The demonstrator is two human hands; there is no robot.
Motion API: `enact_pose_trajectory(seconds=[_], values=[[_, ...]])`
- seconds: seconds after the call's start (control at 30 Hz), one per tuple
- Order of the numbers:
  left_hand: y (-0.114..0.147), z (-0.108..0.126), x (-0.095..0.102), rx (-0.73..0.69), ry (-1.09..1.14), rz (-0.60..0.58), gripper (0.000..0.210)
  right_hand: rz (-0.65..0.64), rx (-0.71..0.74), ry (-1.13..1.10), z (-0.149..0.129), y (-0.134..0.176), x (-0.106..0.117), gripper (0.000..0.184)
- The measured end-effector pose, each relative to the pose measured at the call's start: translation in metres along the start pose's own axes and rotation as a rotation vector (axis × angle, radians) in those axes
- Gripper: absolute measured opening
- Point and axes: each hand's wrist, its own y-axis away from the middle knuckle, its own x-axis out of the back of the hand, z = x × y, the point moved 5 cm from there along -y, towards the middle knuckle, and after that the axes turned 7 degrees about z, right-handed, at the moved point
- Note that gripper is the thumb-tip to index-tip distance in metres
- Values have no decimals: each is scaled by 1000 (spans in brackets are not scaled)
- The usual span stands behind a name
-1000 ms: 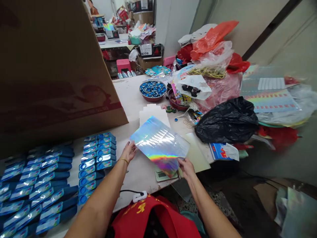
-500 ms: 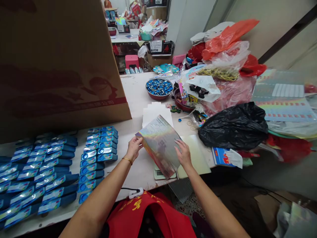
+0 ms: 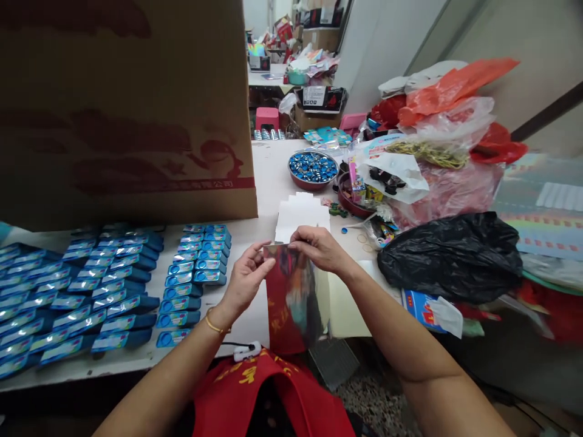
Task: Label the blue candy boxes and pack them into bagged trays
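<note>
Mirrored sheet at six o'clock from the white card.
Left hand pinches its eleven-o'clock corner, right hand its one-o'clock edge, thumbs and fingers clamped on it.

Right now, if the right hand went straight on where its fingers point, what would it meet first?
Beyond the shiny sheet at its fingertips, the right hand would probably meet the left hand, though depth is unclear.

Narrow lane ahead
I could reach forward along the tabletop, between the tall carton and the bowl; rows of blue boxes stand left of my left hand, the black bag beside my right forearm.
</note>
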Motion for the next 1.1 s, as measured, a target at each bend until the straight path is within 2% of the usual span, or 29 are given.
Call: enact_pose_trajectory(seconds=[0.07,0.17,0.33,0.5,0.63,0.73,0.93,1.1], values=[[10,25,5,-156,-114,65,41,31,22,-14,-21,7,1,12],[23,51,8,-275,-278,67,27,52,111,44,-46,14,-1,13],[42,71,19,-302,-348,123,24,52,368,410,-72,26,-14,28],[55,78,30,-286,-373,117,22,66,454,574,-84,29,-29,43],[59,78,42,-231,-388,108,22,23,421,560,-84,28,-43,52],[60,73,52,-189,-362,106,22,-30,367,452,-82,26,-50,54],[67,49,66,56,-93,114,30,-189,225,155,-81,23,-64,52],[75,35,72,131,11,126,31,-258,86,-9,-71,25,-78,53]])
